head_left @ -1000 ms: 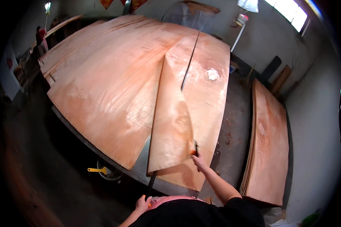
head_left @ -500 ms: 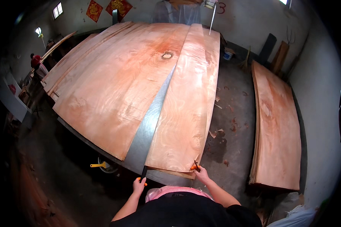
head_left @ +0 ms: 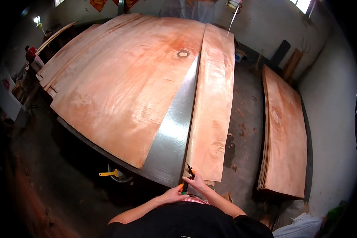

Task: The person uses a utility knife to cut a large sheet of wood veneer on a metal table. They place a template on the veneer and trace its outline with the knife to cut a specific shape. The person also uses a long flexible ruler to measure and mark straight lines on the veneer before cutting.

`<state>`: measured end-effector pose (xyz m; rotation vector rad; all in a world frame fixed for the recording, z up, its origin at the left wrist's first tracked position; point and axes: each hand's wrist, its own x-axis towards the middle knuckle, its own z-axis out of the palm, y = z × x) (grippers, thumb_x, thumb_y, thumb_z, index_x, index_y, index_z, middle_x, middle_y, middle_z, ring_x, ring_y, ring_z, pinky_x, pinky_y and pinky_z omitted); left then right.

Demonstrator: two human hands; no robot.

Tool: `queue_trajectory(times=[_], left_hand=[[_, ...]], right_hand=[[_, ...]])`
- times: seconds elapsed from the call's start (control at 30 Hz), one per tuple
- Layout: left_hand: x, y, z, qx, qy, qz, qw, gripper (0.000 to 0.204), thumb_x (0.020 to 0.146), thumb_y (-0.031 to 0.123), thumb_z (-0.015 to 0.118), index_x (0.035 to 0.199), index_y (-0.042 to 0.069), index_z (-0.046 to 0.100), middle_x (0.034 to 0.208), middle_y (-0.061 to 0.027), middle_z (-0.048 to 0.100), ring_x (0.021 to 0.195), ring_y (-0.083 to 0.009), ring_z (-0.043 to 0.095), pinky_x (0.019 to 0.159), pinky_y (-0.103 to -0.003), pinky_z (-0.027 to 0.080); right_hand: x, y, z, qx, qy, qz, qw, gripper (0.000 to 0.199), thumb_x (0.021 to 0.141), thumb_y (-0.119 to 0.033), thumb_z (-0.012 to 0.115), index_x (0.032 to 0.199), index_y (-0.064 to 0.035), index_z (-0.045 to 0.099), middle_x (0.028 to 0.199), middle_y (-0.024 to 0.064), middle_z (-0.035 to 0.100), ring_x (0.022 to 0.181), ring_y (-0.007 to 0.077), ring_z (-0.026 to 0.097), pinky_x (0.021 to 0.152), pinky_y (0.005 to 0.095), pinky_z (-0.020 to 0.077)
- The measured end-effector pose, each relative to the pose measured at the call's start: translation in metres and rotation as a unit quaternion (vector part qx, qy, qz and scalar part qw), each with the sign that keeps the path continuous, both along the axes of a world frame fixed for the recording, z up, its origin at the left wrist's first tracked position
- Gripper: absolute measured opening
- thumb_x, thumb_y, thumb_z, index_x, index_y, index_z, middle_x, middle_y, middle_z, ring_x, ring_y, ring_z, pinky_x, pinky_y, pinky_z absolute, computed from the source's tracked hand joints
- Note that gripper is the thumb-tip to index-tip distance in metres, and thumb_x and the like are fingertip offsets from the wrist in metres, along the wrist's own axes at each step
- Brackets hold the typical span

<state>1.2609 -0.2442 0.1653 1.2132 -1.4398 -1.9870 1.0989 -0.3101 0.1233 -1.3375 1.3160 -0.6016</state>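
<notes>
My left hand (head_left: 173, 195) and my right hand (head_left: 196, 183) are close together at the near edge of the table, both closed. In the right is a slim dark tool (head_left: 190, 171), its tip pointing up and away from me. The left grips a small tool with an orange part (head_left: 181, 186); its kind is hard to make out between the fingers. Just beyond the hands, a long narrow wood veneer strip (head_left: 212, 99) runs away from me. Left of it lies a large reddish veneer sheet (head_left: 123, 83), with a wedge of shiny metal tabletop (head_left: 172, 137) showing between them.
A stack of veneer sheets (head_left: 283, 131) stands on the right, past a floor strewn with scraps (head_left: 242, 127). Below the table's left side, a yellow-handled scraper (head_left: 109, 173) rests on a round container. Another person (head_left: 32, 55) is at the far left.
My hands have come together, the left moving right. The veneer strip's near end has shifted right, widening the strip of bare metal. The view has shifted slightly too.
</notes>
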Motion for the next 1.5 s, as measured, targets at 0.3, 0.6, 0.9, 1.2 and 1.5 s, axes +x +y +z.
queue_trajectory(times=[0.3, 0.6, 0.9, 1.2, 1.5], left_hand=[[0.023, -0.001, 0.024, -0.026, -0.160, -0.145, 0.976, 0.045, 0.080, 0.029, 0.052, 0.113, 0.000, 0.043, 0.099, -0.0110, 0.054, 0.087, -0.0141, 0.051, 0.076, -0.024, 0.040], [-0.029, 0.006, -0.015, -0.062, -0.229, -0.114, 0.965, 0.040, 0.081, 0.029, 0.050, 0.110, 0.001, 0.047, 0.100, -0.0134, 0.055, 0.090, -0.0196, 0.054, 0.079, -0.027, 0.040], [-0.229, -0.009, -0.009, -0.110, -0.260, -0.224, 0.933, 0.040, 0.081, 0.030, 0.048, 0.109, 0.001, 0.048, 0.103, -0.0123, 0.055, 0.094, -0.0207, 0.052, 0.081, -0.028, 0.039], [-0.404, -0.043, -0.063, -0.143, -0.295, -0.295, 0.897, 0.036, 0.080, 0.032, 0.047, 0.101, 0.004, 0.054, 0.098, -0.0129, 0.057, 0.092, -0.0245, 0.053, 0.079, -0.030, 0.040], [-0.576, -0.104, -0.234, 0.215, -0.336, 0.120, 0.909, 0.059, 0.079, 0.053, 0.031, 0.104, 0.003, 0.049, 0.086, -0.0140, 0.054, 0.073, -0.0275, 0.054, 0.053, -0.037, 0.045]], right_hand=[[-0.030, 0.016, 0.070, 0.110, -0.077, -0.253, 0.958, 0.021, 0.069, -0.024, 0.057, 0.072, -0.0034, 0.052, 0.057, -0.0003, 0.047, 0.050, 0.0089, 0.042, 0.047, 0.0230, 0.0340], [-0.153, 0.027, 0.056, 0.093, -0.363, -0.263, 0.889, 0.016, 0.077, -0.021, 0.056, 0.070, -0.0087, 0.048, 0.049, -0.0054, 0.039, 0.041, 0.0031, 0.036, 0.039, 0.0190, 0.0288], [-0.386, 0.092, 0.036, 0.142, -0.670, -0.215, 0.697, 0.013, 0.084, -0.019, 0.040, 0.076, -0.0103, 0.045, 0.044, -0.0084, 0.034, 0.038, 0.0028, 0.029, 0.038, 0.0174, 0.0259], [-0.591, 0.164, 0.029, 0.086, -0.578, -0.353, 0.730, 0.013, 0.083, -0.020, 0.040, 0.078, -0.0100, 0.046, 0.043, -0.0090, 0.034, 0.038, 0.0030, 0.030, 0.038, 0.0175, 0.0238], [-0.768, 0.137, 0.041, 0.048, -0.419, -0.466, 0.778, 0.015, 0.082, -0.019, 0.042, 0.070, -0.0107, 0.046, 0.042, -0.0074, 0.035, 0.034, 0.0049, 0.029, 0.038, 0.0204, 0.0238]])
